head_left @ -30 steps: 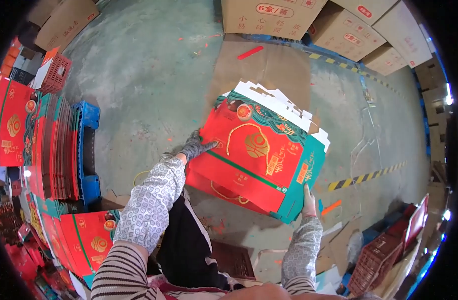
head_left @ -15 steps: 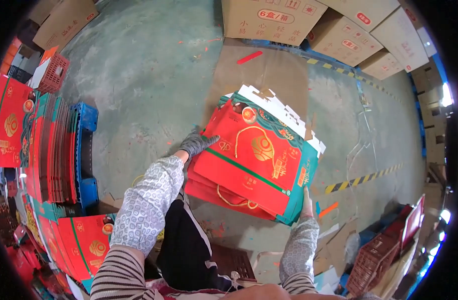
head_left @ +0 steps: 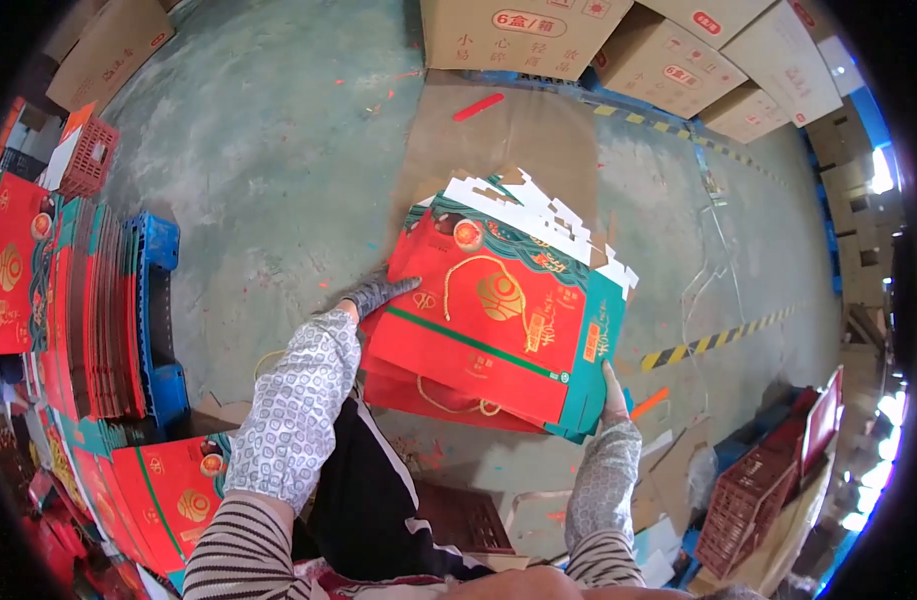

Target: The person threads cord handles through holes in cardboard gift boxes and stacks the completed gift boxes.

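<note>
Right in front of the person, a stack of red and green cartons (head_left: 478, 330) sits between both hands: the gloved left hand (head_left: 378, 293) clasps one side, the right hand (head_left: 613, 393) the green edge. More cartons (head_left: 103, 310) stand beside a blue pallet (head_left: 161, 392).

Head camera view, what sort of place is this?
Probably a warehouse or packing workshop, judging by the stacked brown cartons, the flat red-and-green packaging and the black-and-yellow striped floor tape.
</note>
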`<state>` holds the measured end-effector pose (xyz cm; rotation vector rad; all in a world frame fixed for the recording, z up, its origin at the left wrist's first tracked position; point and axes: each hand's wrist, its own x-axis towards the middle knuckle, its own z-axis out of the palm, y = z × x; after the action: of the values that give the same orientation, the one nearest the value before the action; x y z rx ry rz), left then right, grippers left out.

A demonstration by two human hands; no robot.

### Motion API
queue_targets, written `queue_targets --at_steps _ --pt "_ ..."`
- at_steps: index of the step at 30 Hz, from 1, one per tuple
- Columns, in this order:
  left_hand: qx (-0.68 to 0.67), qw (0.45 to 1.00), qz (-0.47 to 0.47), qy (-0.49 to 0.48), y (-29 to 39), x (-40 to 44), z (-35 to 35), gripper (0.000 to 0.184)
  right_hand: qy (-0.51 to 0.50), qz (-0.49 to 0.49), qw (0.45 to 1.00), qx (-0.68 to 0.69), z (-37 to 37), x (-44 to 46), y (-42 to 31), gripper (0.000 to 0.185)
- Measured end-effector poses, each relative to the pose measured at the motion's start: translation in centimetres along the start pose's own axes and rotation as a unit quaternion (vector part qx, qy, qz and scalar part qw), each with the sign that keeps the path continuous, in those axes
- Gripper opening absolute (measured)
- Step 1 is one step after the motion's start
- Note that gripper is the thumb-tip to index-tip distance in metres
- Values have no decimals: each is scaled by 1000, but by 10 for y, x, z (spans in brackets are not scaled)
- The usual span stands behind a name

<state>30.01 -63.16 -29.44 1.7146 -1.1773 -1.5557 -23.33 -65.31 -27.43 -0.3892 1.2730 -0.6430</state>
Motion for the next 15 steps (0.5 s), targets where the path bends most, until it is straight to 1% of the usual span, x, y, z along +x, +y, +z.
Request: queue_targets --at_steps 1,2,3,5,6,7,8,9,10,11,12,13,14,15 --pt "-28 999 6 16 0 2 0 80 -1 18 999 48 4 -6 1 51" --pt "-19 1000 -3 18 -2 -2 0 77 -4 36 995 97 12 -13 1 51" --pt "-17 1000 0 23 6 -13 -2 77 -3 29 994 109 22 -23 -1 51" --pt "-184 980 -68 -25 21 -33 -6 78 -1 17 991 131 43 -48 -8 47" --pt "-234 969 -71 -29 14 -35 -7 76 -2 22 991 131 54 -60 -9 47" --pt "-237 968 -78 -24 7 -34 -6 76 2 31 990 137 62 -68 -11 46" --pt "-215 971 -98 -22 15 -36 -5 74 3 38 989 143 65 -70 -14 46" --pt "-192 975 -113 -21 24 -35 -7 71 -9 32 991 130 42 -55 -3 46" --pt "-147 988 -53 1 20 -31 -5 76 -12 32 991 128 33 -46 2 46" --pt "-148 987 -54 0 15 -14 -5 76 -11 19 992 121 27 -37 1 45" --pt "-51 996 -62 47 12 3 -6 79 -10 5 993 113 24 -30 -3 45" --pt "48 992 -68 95 3 9 -5 83 0 20 992 125 19 -28 -2 45" --pt "47 992 -69 91 6 9 -7 83 5 21 992 125 23 -35 -2 45" --pt "22 994 -63 84 17 5 -8 85 10 42 989 144 35 -45 -8 44"
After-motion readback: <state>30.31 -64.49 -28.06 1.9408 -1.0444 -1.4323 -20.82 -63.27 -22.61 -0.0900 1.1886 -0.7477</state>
